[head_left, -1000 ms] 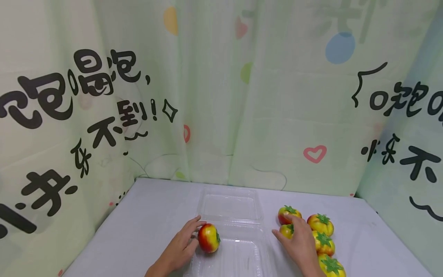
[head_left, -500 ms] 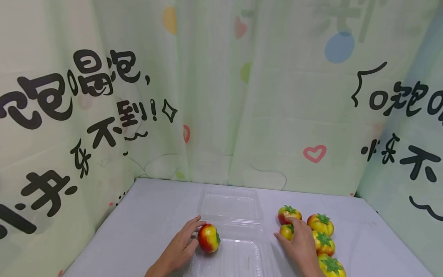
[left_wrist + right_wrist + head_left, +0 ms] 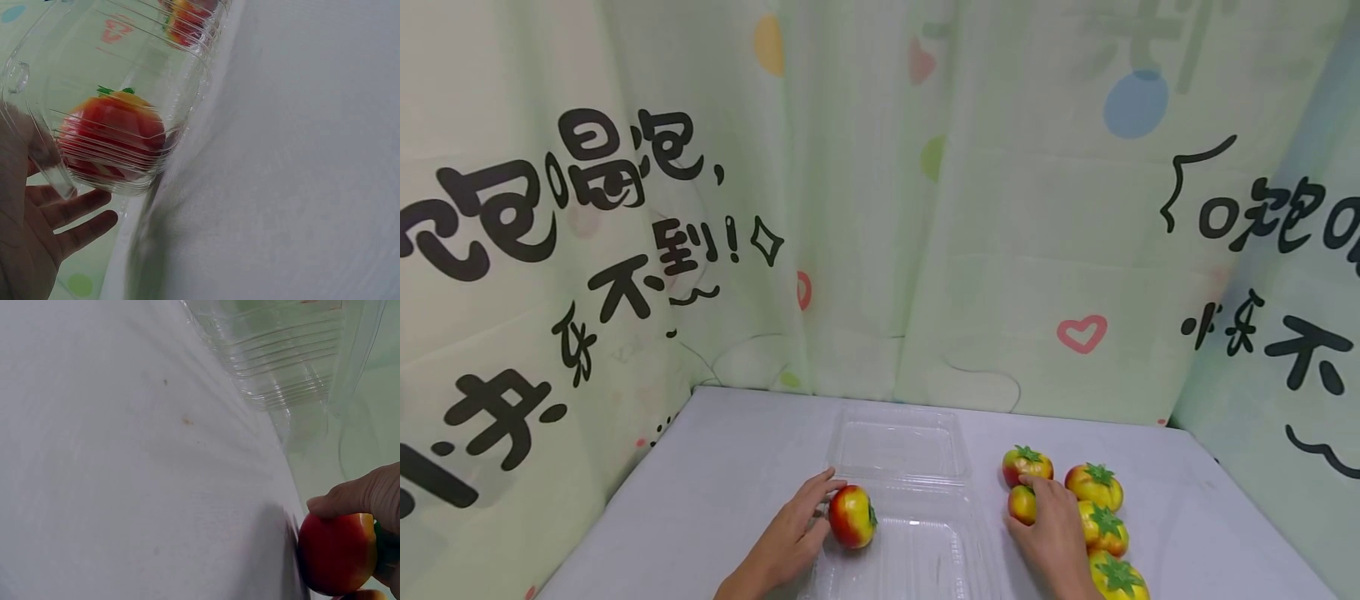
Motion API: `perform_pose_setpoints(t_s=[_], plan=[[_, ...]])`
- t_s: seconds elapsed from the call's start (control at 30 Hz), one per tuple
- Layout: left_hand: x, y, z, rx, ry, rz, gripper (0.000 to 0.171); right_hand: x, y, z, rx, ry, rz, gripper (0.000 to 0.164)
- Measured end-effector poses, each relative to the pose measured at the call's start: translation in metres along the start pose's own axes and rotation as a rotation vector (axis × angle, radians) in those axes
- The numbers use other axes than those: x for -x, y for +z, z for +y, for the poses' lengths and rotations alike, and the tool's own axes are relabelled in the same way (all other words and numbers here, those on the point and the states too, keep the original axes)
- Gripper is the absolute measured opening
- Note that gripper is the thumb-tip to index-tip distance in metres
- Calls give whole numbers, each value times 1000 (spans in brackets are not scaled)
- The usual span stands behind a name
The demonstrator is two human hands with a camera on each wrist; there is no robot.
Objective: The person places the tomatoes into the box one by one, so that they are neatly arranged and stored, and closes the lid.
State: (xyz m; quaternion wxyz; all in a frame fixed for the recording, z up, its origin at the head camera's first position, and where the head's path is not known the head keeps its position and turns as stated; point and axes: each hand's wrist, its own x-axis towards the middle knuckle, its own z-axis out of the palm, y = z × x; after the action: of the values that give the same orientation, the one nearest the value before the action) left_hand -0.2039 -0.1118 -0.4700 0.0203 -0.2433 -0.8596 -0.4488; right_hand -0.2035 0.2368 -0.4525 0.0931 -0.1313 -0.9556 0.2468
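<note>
In the head view, a red-and-yellow persimmon (image 3: 852,517) with green leaves lies on its side in a clear plastic clamshell box (image 3: 917,550). My left hand (image 3: 786,533) stays at the box's left side, beside that fruit. Through the ribbed wall the left wrist view shows the same persimmon (image 3: 115,134); my left fingers (image 3: 87,231) are spread and fairly straight outside. To the right of the box, my right hand (image 3: 1051,529) grips another persimmon (image 3: 1022,504). Its thumb (image 3: 340,499) presses on that red fruit (image 3: 337,553) in the right wrist view. The hand hides part of it.
The clear lid (image 3: 898,446) lies folded back behind the box. One persimmon (image 3: 1027,465) stands just behind the gripped one. Several more, including a yellow persimmon (image 3: 1094,487), line up at the right on the white table (image 3: 730,450). A printed curtain (image 3: 865,208) surrounds the table.
My right hand has closed in on the small persimmon, its thumb moving right until it meets the fruit. The left hand and the persimmon in the box keep their place.
</note>
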Motion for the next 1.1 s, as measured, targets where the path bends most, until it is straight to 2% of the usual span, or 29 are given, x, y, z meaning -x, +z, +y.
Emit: perform_pose_setpoints(t_s=[0.47,0.8,1.1], plan=[[0,1,-2,4,18,8,47,0,-1,0,-7,12,7,61],[0,0,-1,2,2,0,48,0,-1,-1,-34,33,12,62],[0,0,-1,2,-1,-5,47,3,-3,-5,-112,26,37,62]])
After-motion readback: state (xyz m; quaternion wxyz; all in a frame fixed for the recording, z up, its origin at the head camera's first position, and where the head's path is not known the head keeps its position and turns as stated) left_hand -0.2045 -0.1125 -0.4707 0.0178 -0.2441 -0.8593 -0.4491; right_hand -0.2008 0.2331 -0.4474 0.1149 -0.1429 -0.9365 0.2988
